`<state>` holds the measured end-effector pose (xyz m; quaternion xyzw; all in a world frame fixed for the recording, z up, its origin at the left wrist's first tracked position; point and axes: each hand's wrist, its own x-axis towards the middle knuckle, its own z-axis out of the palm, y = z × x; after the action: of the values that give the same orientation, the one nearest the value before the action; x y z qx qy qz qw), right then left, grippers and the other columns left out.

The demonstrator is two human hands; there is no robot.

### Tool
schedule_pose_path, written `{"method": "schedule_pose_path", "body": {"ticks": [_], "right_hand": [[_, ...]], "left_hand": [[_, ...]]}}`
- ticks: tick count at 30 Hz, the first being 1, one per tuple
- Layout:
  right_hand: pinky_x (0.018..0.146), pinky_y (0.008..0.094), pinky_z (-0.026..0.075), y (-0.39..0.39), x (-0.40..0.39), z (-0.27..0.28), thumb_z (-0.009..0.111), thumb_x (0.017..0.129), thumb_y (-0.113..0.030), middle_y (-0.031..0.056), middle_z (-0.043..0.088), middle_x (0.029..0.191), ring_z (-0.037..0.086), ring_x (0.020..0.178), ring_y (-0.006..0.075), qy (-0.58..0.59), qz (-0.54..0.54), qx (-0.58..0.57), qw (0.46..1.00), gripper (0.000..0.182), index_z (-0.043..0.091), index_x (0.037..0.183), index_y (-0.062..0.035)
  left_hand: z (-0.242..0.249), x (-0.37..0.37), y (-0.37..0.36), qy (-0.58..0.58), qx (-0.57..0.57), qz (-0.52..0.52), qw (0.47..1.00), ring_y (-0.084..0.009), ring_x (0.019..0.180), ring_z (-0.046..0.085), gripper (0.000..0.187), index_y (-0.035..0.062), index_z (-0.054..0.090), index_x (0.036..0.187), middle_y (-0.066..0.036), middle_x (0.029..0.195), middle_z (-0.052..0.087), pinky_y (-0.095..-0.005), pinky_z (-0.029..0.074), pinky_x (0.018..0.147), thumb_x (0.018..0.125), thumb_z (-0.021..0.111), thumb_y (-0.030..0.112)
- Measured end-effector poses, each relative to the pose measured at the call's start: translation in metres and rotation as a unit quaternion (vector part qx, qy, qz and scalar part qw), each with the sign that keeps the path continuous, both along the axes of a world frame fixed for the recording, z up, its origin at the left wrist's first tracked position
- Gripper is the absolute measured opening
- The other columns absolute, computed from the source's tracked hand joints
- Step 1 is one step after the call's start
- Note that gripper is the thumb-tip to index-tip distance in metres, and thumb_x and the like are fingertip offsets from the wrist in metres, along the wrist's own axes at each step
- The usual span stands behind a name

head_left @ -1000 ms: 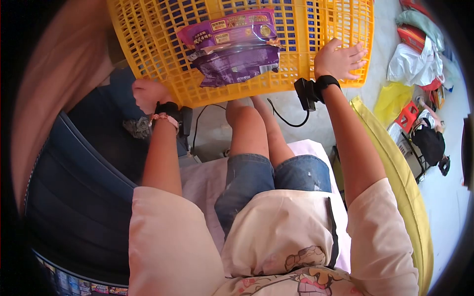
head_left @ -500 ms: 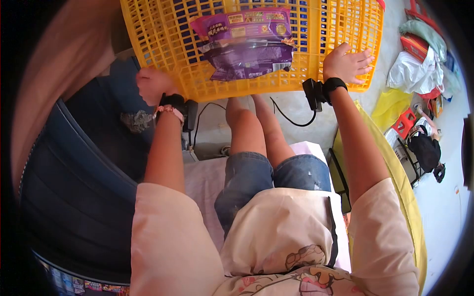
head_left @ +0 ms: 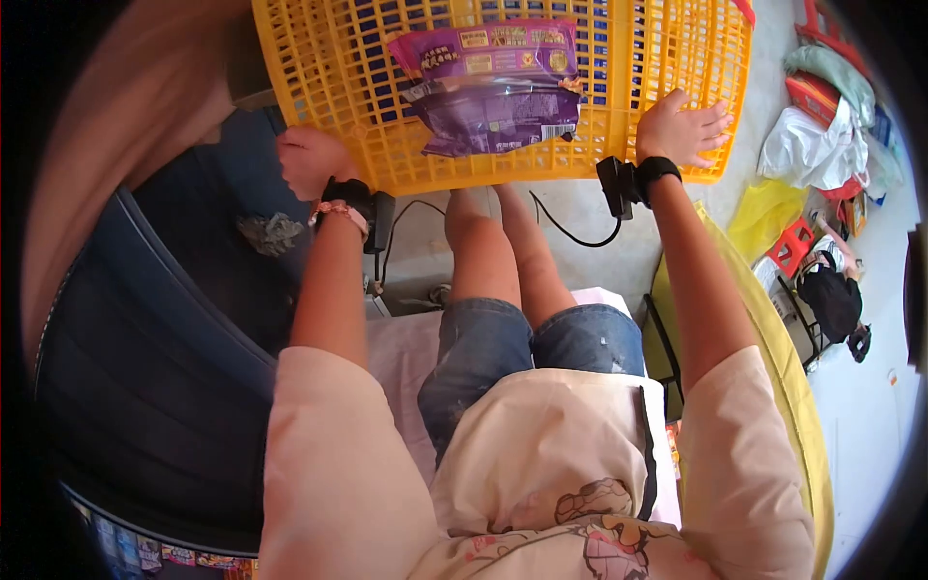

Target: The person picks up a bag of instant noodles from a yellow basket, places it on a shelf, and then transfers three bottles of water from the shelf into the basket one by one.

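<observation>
A yellow plastic basket (head_left: 454, 178) with lattice walls fills the top middle of the view. A shiny purple snack bag (head_left: 498, 92) with printed labels and a barcode lies against its lattice between my hands. My left hand (head_left: 317, 162) is at the basket's lower left corner, its fingers curled; part of its grip is hidden. On the basket's right side my right hand (head_left: 681, 130) rests flat with the fingers spread. Each wrist wears a black strap with a small device, and the left also has a pink band.
A large dark tub (head_left: 145, 319) stands on the left, with crumpled grey material (head_left: 269, 235) beside it. On the right are white plastic bags (head_left: 817, 145), a yellow bag (head_left: 768, 215), a red stool (head_left: 793, 246) and another person (head_left: 829, 295). A black cable (head_left: 570, 242) hangs below the basket.
The basket's left side, the purple bag and my left hand have shifted slightly right in view. My right hand stays spread on the basket, almost unmoved.
</observation>
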<state>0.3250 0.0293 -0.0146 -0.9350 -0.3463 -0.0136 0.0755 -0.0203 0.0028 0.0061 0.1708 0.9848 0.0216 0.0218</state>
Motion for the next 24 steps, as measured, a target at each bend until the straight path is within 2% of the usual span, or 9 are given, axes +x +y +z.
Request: {"method": "schedule_pose_path", "body": {"ticks": [4, 7, 9, 13, 15, 16, 18, 22, 24], "right_hand": [[0.102, 0.0651, 0.015, 0.003, -0.008, 0.004, 0.042, 0.085, -0.039, 0.0173, 0.023, 0.149, 0.02, 0.136, 0.0389, 0.017, -0.011, -0.003, 1.0, 0.067, 0.027, 0.141, -0.0063], [0.102, 0.0643, 0.017, -0.008, 0.0, 0.0, 0.043, 0.085, -0.042, 0.0136, 0.024, 0.149, 0.02, 0.137, 0.0363, 0.014, -0.002, -0.027, 1.0, 0.068, 0.026, 0.142, -0.009], [0.1, 0.0637, 0.021, -0.008, 0.008, 0.006, 0.046, 0.085, -0.046, 0.0104, 0.025, 0.149, 0.022, 0.136, 0.0337, 0.042, 0.018, -0.062, 0.997, 0.069, 0.028, 0.142, -0.0128], [0.1, 0.0629, 0.025, -0.002, 0.019, 0.018, 0.055, 0.081, -0.043, 0.0128, 0.027, 0.147, 0.022, 0.136, 0.0358, 0.142, 0.035, -0.087, 0.985, 0.07, 0.03, 0.14, -0.0132], [0.1, 0.063, 0.024, 0.001, 0.022, 0.02, 0.056, 0.081, -0.042, 0.0134, 0.026, 0.147, 0.022, 0.136, 0.0367, 0.166, 0.031, -0.08, 0.983, 0.07, 0.031, 0.14, -0.0131], [0.101, 0.0632, 0.024, 0.001, 0.023, 0.022, 0.057, 0.08, -0.042, 0.014, 0.026, 0.147, 0.022, 0.135, 0.0376, 0.185, 0.026, -0.085, 0.979, 0.071, 0.031, 0.139, -0.0131], [0.101, 0.063, 0.023, -0.007, 0.019, 0.017, 0.058, 0.08, -0.041, 0.0151, 0.024, 0.148, 0.021, 0.135, 0.0386, 0.189, 0.033, -0.077, 0.978, 0.071, 0.03, 0.14, -0.0129], [0.104, 0.0551, 0.024, -0.03, -0.003, 0.014, 0.06, 0.079, -0.031, 0.0217, 0.031, 0.143, 0.026, 0.132, 0.0398, 0.119, 0.081, -0.003, 0.99, 0.065, 0.036, 0.136, -0.0104], [0.104, 0.0504, 0.026, -0.038, -0.028, 0.025, 0.061, 0.078, -0.02, 0.0238, 0.036, 0.138, 0.031, 0.128, 0.0406, 0.132, 0.234, 0.1, 0.958, 0.057, 0.043, 0.132, -0.0093]], "left_hand": [[-0.005, -0.01, -0.002, 0.0, 0.023, -0.013, 1.0, -0.044, 0.077, 0.062, 0.045, 0.0081, 0.065, 0.087, -0.022, 0.082, 0.065, -0.0538, 0.049, 0.069, 0.089, 0.031, 0.037], [-0.007, -0.012, -0.018, -0.115, 0.045, -0.024, 0.992, -0.0412, 0.081, 0.061, 0.038, 0.0061, 0.061, 0.096, -0.022, 0.089, 0.064, -0.0535, 0.048, 0.073, 0.089, 0.036, 0.033], [-0.022, -0.027, -0.033, -0.024, 0.115, -0.188, 0.975, -0.0382, 0.087, 0.06, 0.034, 0.0038, 0.057, 0.104, -0.02, 0.096, 0.062, -0.0507, 0.046, 0.078, 0.089, 0.042, 0.031], [0.048, -0.043, -0.004, -0.057, 0.095, -0.306, 0.946, -0.0359, 0.09, 0.059, 0.038, 0.002, 0.053, 0.109, -0.016, 0.097, 0.061, -0.046, 0.046, 0.081, 0.087, 0.047, 0.033], [0.106, -0.043, 0.034, -0.318, 0.069, -0.409, 0.852, -0.0359, 0.089, 0.059, 0.041, 0.0023, 0.055, 0.107, -0.016, 0.096, 0.062, -0.0431, 0.047, 0.081, 0.085, 0.051, 0.036], [0.137, -0.036, 0.054, -0.312, 0.076, -0.415, 0.851, -0.0359, 0.089, 0.059, 0.041, 0.0023, 0.055, 0.107, -0.016, 0.096, 0.062, -0.0431, 0.047, 0.081, 0.085, 0.051, 0.036], [0.19, -0.006, 0.084, -0.399, -0.095, -0.381, 0.829, -0.0301, 0.097, 0.058, 0.034, 0.0033, 0.059, 0.105, -0.016, 0.102, 0.061, -0.0351, 0.045, 0.084, 0.086, 0.056, 0.032], [0.2, 0.05, 0.092, -0.35, -0.096, -0.437, 0.823, -0.0301, 0.088, 0.059, 0.024, 0.0048, 0.061, 0.102, -0.014, 0.093, 0.062, -0.0368, 0.046, 0.079, 0.084, 0.058, 0.021], [0.143, 0.063, 0.079, -0.172, 0.277, -0.587, 0.741, -0.0304, 0.078, 0.059, 0.022, 0.0078, 0.061, 0.103, -0.012, 0.082, 0.062, -0.0387, 0.047, 0.072, 0.081, 0.057, 0.014]]}}
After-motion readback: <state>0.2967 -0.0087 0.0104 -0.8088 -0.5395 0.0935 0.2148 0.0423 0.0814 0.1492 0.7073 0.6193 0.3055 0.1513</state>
